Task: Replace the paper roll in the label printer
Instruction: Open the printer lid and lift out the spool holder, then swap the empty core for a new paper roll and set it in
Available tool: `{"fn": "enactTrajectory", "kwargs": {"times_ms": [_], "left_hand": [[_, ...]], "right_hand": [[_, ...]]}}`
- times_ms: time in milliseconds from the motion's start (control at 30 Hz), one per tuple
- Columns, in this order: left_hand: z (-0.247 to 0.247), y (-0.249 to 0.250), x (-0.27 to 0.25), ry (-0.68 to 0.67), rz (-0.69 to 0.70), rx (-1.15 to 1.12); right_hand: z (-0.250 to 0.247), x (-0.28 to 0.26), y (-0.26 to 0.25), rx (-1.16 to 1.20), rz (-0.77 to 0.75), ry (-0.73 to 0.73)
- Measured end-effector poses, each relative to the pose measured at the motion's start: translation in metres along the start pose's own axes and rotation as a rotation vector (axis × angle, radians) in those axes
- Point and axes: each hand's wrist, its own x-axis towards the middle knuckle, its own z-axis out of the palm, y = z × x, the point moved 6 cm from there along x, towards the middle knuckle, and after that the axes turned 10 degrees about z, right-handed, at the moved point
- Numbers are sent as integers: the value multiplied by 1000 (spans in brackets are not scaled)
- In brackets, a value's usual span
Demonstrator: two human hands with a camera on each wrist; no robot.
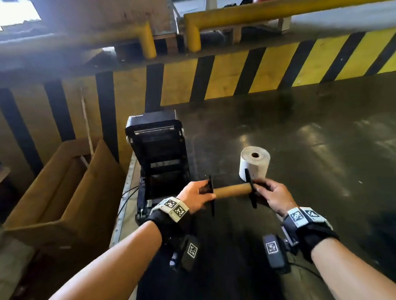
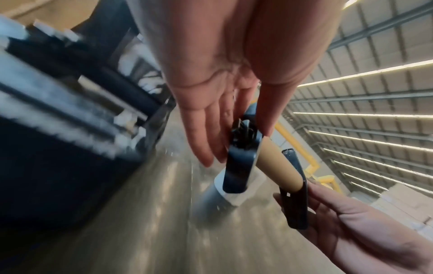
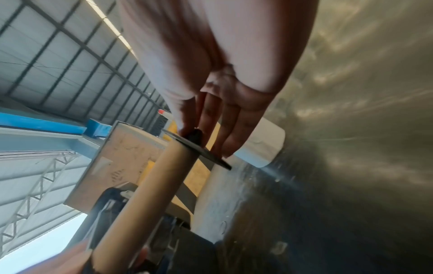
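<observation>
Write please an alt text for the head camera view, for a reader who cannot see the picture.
Two bare hands, the left hand and the right hand, hold an empty brown cardboard core on a black spindle by its ends, above a dark table. A new white paper roll stands behind it, beside the open black label printer.

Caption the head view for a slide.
Both hands hold the empty cardboard core beside the open printer and fresh roll.

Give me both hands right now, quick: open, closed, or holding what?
Left hand: closed, fingers gripping the left end of the spindle that carries the empty cardboard core.
Right hand: closed, fingers pinching the spindle's right end.
</observation>
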Motion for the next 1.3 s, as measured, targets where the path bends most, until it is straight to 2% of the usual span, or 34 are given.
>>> {"fn": "enactTrajectory", "kwargs": {"times_ms": [133,267,367,400,467,533,567,700,833,967,1100,1200,1300], "left_hand": [[44,-7,-2,6,-107,-169],[66,-23,-3,140,-235,-347],[72,-41,-9,206,-322,-356],[72,-47,-11,213,-334,-289],[68,-52,-17,204,-322,59],[68,-55,-22,134,-285,424],[72,-61,-24,91,-277,514],[84,-82,-31,-33,-337,687],[89,-82,-28,-82,-301,778],[87,-78,-26,-62,-327,766],[79,-40,-12,82,-180,500],[78,-6,2,5,-125,303],[75,24,13,10,-65,354]], "right_hand": [[-25,12,26,65,103,-33],[-44,26,47,51,184,-52],[-63,34,62,10,225,-17],[-70,36,67,-7,239,-4],[-80,42,77,-5,259,22],[-86,45,84,-28,263,41],[-87,47,88,-40,265,41],[-84,43,88,-67,275,-5],[-81,44,86,-87,268,-42],[-76,44,81,-84,260,-64],[-68,46,63,-54,212,-92],[-60,54,55,-49,187,-118],[-52,59,38,-70,122,-132]]}}
